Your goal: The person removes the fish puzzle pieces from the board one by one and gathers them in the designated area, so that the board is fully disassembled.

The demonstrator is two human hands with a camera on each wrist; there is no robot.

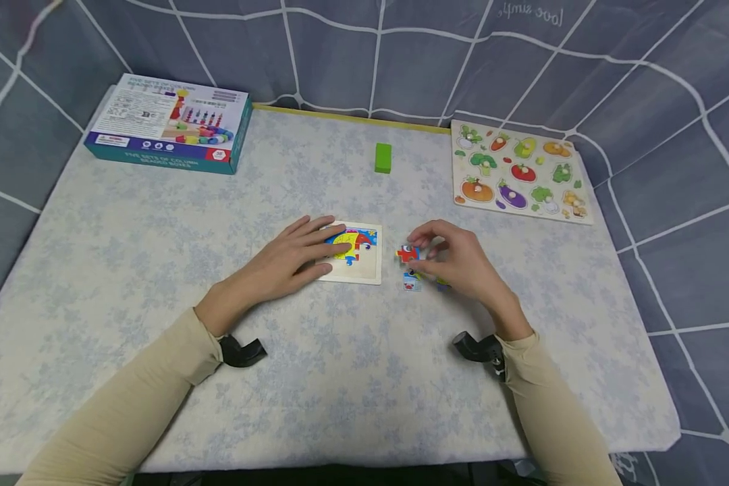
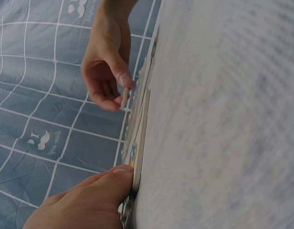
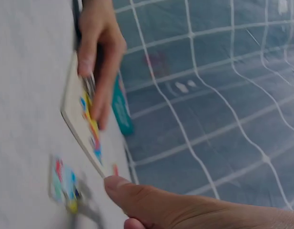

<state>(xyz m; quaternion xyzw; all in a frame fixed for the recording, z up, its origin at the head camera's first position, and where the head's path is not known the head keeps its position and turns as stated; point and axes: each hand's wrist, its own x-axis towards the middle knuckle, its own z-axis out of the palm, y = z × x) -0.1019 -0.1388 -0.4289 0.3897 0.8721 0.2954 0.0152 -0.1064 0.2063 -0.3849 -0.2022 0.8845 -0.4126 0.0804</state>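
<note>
A small wooden jigsaw board [image 1: 364,271] lies flat on the table, partly filled with yellow, red and blue pieces. Across its left side rests my left hand [image 1: 294,260], fingers spread and straight, covering part of the picture. Just right of the board, my right hand [image 1: 462,260] pinches a red jigsaw piece [image 1: 408,254] between thumb and fingers, apart from the board. In the left wrist view that piece [image 2: 124,98] appears edge-on. Under the right hand lie loose pieces: a light blue one [image 1: 412,282] and another [image 1: 443,284], mostly hidden.
A green block [image 1: 383,158] sits beyond the board. A vegetable peg puzzle [image 1: 522,172] lies at the back right, and a beaded-toy box [image 1: 170,121] at the back left. Grey gridded cloth [image 1: 334,61] hangs behind the table [image 1: 316,391].
</note>
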